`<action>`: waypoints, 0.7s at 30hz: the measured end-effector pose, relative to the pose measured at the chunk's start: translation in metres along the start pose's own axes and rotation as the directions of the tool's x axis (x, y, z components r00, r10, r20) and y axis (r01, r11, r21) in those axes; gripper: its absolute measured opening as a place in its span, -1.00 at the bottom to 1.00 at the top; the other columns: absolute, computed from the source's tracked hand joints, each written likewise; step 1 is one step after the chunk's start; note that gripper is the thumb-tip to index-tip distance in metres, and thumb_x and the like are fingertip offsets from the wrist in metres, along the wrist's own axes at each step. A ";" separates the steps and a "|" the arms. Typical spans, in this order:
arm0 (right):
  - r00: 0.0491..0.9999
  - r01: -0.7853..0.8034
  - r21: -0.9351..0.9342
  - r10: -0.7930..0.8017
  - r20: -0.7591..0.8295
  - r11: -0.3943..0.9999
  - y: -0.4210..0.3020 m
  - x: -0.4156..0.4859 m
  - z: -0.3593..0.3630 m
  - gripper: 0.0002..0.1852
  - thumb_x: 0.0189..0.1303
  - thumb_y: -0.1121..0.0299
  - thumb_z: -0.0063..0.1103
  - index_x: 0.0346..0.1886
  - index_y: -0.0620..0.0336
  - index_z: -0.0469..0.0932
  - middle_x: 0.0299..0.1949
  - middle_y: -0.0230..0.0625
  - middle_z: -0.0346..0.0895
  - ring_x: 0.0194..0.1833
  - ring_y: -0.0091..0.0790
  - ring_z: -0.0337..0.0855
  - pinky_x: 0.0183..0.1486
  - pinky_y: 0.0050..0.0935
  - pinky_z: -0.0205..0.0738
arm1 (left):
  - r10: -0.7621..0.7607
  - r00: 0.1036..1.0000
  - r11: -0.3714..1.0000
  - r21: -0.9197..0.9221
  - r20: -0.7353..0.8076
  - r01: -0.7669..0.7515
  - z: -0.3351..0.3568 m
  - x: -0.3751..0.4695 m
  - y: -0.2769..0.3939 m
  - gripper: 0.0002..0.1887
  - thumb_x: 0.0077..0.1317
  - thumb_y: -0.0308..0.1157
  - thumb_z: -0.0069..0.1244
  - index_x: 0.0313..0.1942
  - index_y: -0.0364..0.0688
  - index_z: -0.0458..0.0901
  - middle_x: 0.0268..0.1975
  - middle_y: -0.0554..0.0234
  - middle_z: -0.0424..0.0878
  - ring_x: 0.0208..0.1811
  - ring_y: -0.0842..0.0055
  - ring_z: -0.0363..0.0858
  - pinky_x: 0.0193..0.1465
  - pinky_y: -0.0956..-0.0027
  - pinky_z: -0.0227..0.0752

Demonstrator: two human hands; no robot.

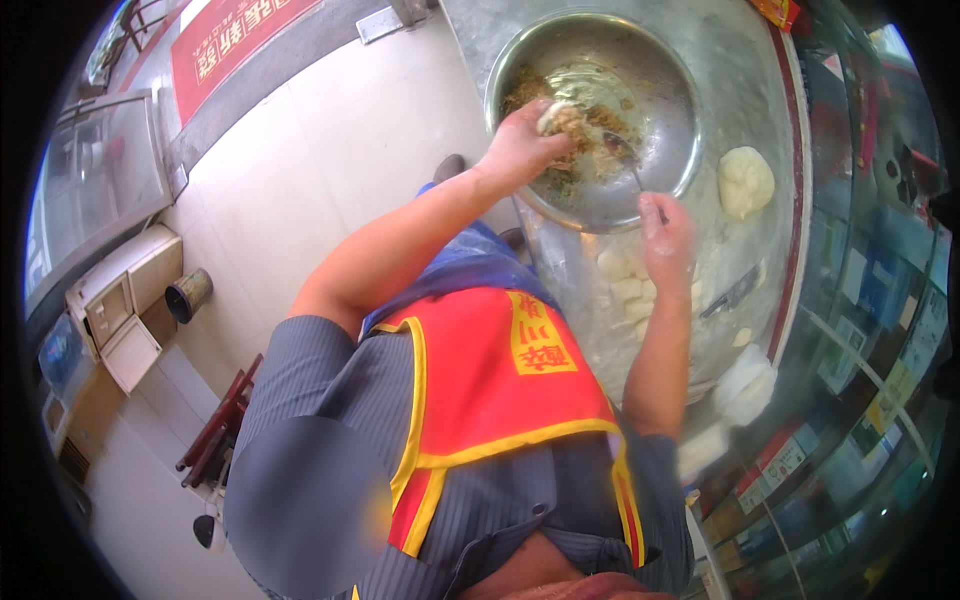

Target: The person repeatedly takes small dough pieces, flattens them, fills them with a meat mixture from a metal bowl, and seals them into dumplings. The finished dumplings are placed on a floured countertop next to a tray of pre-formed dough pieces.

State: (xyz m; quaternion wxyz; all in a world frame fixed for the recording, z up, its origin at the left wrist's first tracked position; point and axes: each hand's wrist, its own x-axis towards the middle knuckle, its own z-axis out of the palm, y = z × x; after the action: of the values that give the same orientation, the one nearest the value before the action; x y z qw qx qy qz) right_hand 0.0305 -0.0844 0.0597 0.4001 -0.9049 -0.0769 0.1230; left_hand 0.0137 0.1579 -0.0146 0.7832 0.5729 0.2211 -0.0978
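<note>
A wide stainless steel bowl (679, 127) stands on the work table, holding a crumbly brown filling mixture (525, 86). My left hand (529, 142) is over its near left side, cupping a piece of white dough (553, 114) with a heap of filling on it. In my right hand (666, 232), at the bowl's near right rim, is the handle of a metal spoon (636, 174). The spoon's head reaches into the bowl, close to the filling at my left hand. Part of the dough is hidden by my fingers.
A lump of dough (745, 182) lies right of the bowl. Several small dough pieces (634, 296) sit on the floured table (739, 97) beside my right forearm. A dark-bladed knife (731, 292) and a white plastic bag (745, 386) are farther right. Glass-fronted shelving (862, 300) borders the table.
</note>
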 end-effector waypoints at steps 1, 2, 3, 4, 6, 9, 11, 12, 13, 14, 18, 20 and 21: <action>0.999 -0.003 -0.012 0.003 -0.052 1.000 -0.003 -0.002 0.000 -0.78 0.46 0.32 0.32 -0.13 0.34 0.71 -0.38 -0.25 0.68 -0.39 -0.42 0.58 -0.22 -0.38 0.50 | -0.044 0.999 0.974 -0.220 0.030 0.049 -0.003 0.005 0.000 -0.52 0.29 -0.54 0.22 0.23 -0.31 0.54 -0.01 0.21 0.73 0.01 0.49 0.72 0.08 0.35 0.70; 0.993 -0.026 -0.032 0.022 -0.116 0.999 -0.007 -0.004 0.000 -0.78 0.45 0.32 0.32 -0.13 0.34 0.71 -0.37 -0.22 0.69 -0.39 -0.40 0.60 -0.22 -0.36 0.51 | -0.042 0.999 0.982 -0.181 0.022 0.045 -0.006 0.009 0.000 -0.52 0.27 -0.51 0.23 0.21 -0.32 0.56 -0.03 0.18 0.74 -0.01 0.47 0.72 0.06 0.35 0.67; 0.997 -0.002 -0.010 0.002 -0.083 1.000 -0.011 -0.006 0.003 -0.80 0.45 0.34 0.33 -0.13 0.32 0.72 -0.33 -0.22 0.71 -0.34 -0.38 0.64 -0.17 -0.37 0.53 | -0.039 0.999 0.989 -0.139 0.016 0.041 -0.008 0.014 0.000 -0.52 0.24 -0.49 0.24 0.19 -0.34 0.57 -0.04 0.16 0.75 -0.04 0.46 0.72 0.04 0.35 0.65; 0.998 0.003 0.003 -0.002 -0.069 1.000 -0.015 -0.007 0.007 -0.81 0.44 0.35 0.33 -0.12 0.31 0.73 -0.29 -0.22 0.73 -0.29 -0.37 0.68 -0.13 -0.38 0.55 | -0.037 0.999 0.995 -0.094 0.014 0.039 -0.009 0.018 0.001 -0.51 0.22 -0.46 0.25 0.17 -0.35 0.59 -0.06 0.13 0.76 -0.07 0.44 0.73 0.03 0.35 0.63; 0.997 0.043 -0.026 -0.045 -0.069 0.999 -0.022 -0.010 0.018 -0.84 0.43 0.37 0.34 -0.12 0.29 0.73 -0.26 -0.19 0.74 -0.25 -0.31 0.72 -0.09 -0.37 0.57 | -0.061 0.996 0.989 -0.130 0.072 0.070 -0.008 0.024 0.004 -0.51 0.22 -0.47 0.23 0.17 -0.35 0.59 -0.06 0.12 0.75 -0.07 0.45 0.72 0.02 0.35 0.63; 0.973 0.185 -0.178 -0.206 -0.105 0.966 -0.021 -0.002 0.032 -0.84 0.42 0.38 0.32 -0.12 0.31 0.72 -0.28 -0.09 0.70 -0.29 -0.18 0.72 -0.13 -0.35 0.56 | -0.085 0.987 0.989 -0.109 0.137 0.100 -0.007 0.029 0.011 -0.50 0.22 -0.46 0.22 0.18 -0.36 0.59 -0.07 0.12 0.75 -0.08 0.45 0.71 0.01 0.34 0.62; 0.980 0.059 -0.230 -0.101 -0.174 0.971 -0.014 0.001 0.037 -0.81 0.44 0.35 0.31 -0.13 0.31 0.71 -0.28 -0.10 0.71 -0.30 -0.17 0.72 -0.14 -0.34 0.56 | -0.131 0.977 0.984 -0.099 0.166 0.149 -0.011 0.033 0.016 -0.52 0.23 -0.47 0.18 0.18 -0.35 0.60 -0.04 0.11 0.73 -0.03 0.45 0.70 0.02 0.36 0.61; 0.974 0.003 -0.258 -0.061 -0.217 0.966 -0.010 0.002 0.038 -0.80 0.45 0.34 0.30 -0.13 0.32 0.71 -0.28 -0.10 0.71 -0.30 -0.16 0.72 -0.15 -0.34 0.57 | -0.115 0.956 0.965 -0.199 0.269 0.172 -0.014 0.035 0.019 -0.54 0.26 -0.51 0.15 0.19 -0.34 0.57 0.01 0.09 0.72 0.03 0.42 0.70 0.09 0.27 0.64; 0.978 -0.061 -0.187 0.022 -0.206 0.981 -0.007 0.000 0.039 -0.79 0.45 0.33 0.29 -0.13 0.32 0.71 -0.27 -0.10 0.72 -0.29 -0.14 0.72 -0.15 -0.33 0.57 | -0.108 0.931 0.935 -0.281 0.350 0.214 -0.018 0.038 0.021 -0.55 0.30 -0.54 0.13 0.21 -0.33 0.54 0.06 0.08 0.70 0.08 0.38 0.71 0.16 0.19 0.66; 0.975 -0.127 -0.122 0.101 -0.199 0.984 -0.003 -0.003 0.039 -0.79 0.46 0.32 0.28 -0.13 0.32 0.71 -0.26 -0.09 0.72 -0.29 -0.12 0.72 -0.15 -0.31 0.57 | -0.125 0.903 0.899 -0.338 0.412 0.279 -0.021 0.042 0.022 -0.56 0.33 -0.57 0.10 0.23 -0.32 0.51 0.11 0.06 0.69 0.14 0.35 0.71 0.23 0.10 0.68; 0.971 -0.170 -0.041 0.161 -0.179 0.985 0.012 -0.014 0.040 -0.80 0.44 0.30 0.28 -0.14 0.27 0.71 -0.30 -0.10 0.70 -0.28 -0.05 0.70 -0.15 -0.26 0.55 | -0.220 0.877 0.784 -0.457 0.428 0.420 -0.028 0.054 0.019 -0.61 0.47 -0.41 0.08 0.23 -0.34 0.49 0.15 0.01 0.66 0.21 0.23 0.68 0.27 -0.02 0.67; 0.987 -0.115 -0.229 0.086 -0.133 0.967 0.021 -0.010 0.037 -0.79 0.45 0.28 0.24 -0.17 0.24 0.70 -0.29 -0.09 0.70 -0.25 -0.02 0.71 -0.14 -0.20 0.56 | -0.079 0.917 0.939 -0.281 0.391 0.200 -0.030 0.056 0.017 -0.61 0.52 -0.31 0.06 0.23 -0.35 0.50 0.14 -0.01 0.67 0.21 0.20 0.69 0.28 -0.04 0.66; 0.987 -0.143 -0.325 0.111 -0.114 0.935 0.026 -0.008 0.038 -0.78 0.45 0.27 0.22 -0.19 0.23 0.70 -0.29 -0.09 0.71 -0.23 0.00 0.72 -0.14 -0.17 0.57 | -0.088 0.923 0.971 -0.176 0.374 0.164 -0.033 0.054 0.018 -0.60 0.54 -0.26 0.04 0.22 -0.35 0.50 0.13 -0.03 0.68 0.21 0.18 0.69 0.29 -0.05 0.66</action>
State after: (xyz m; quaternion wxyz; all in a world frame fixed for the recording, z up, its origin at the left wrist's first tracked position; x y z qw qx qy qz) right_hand 0.0134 -0.0764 0.0173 0.2363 -0.9672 -0.0188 0.0911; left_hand 0.0612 0.2007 -0.0319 0.8571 0.4460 0.1178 -0.2293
